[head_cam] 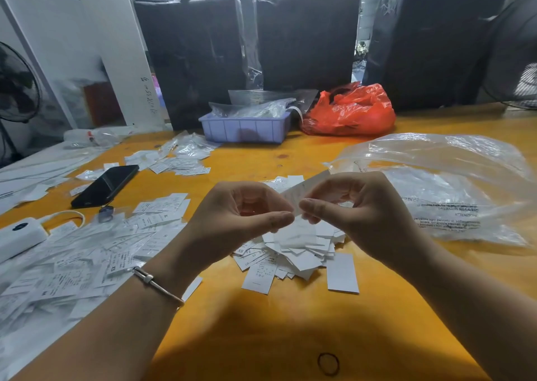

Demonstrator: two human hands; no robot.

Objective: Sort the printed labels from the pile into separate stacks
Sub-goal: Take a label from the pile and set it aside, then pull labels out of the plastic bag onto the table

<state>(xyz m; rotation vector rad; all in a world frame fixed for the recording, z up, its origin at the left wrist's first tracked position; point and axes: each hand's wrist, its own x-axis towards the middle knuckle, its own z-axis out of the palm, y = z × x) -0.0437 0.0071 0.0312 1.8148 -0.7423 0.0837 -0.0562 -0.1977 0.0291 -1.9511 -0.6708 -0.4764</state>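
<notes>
**Both hands on one label**

Your left hand [247, 209] and right hand [351, 203] meet above the pile [290, 253], fingertips pinching a white label [305, 190]; its print looks too blurred to read. Sorted labels [87, 253] lie spread at left, near the phone [106, 186].
</notes>
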